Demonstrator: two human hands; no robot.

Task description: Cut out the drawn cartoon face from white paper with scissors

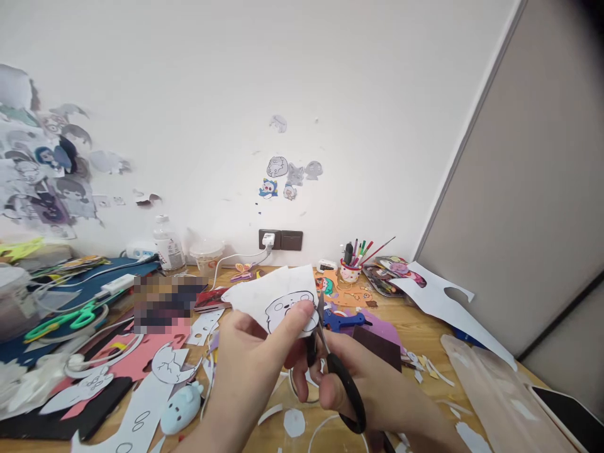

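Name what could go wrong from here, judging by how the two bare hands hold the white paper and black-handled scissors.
The black-handled metal scissors in the right hand have blades close to the thumb of the left hand, so a slip might nick it. The black-outlined drawing on the irregular white paper also reaches close to the blades, so a stray snip could spoil it.

A wooden table [418, 327] is carrying an orange sheet [361, 294] and a purple sheet [384, 324] towards the back, paper scraps [294, 423] nearer, and a translucent sheet [491, 390] at right.
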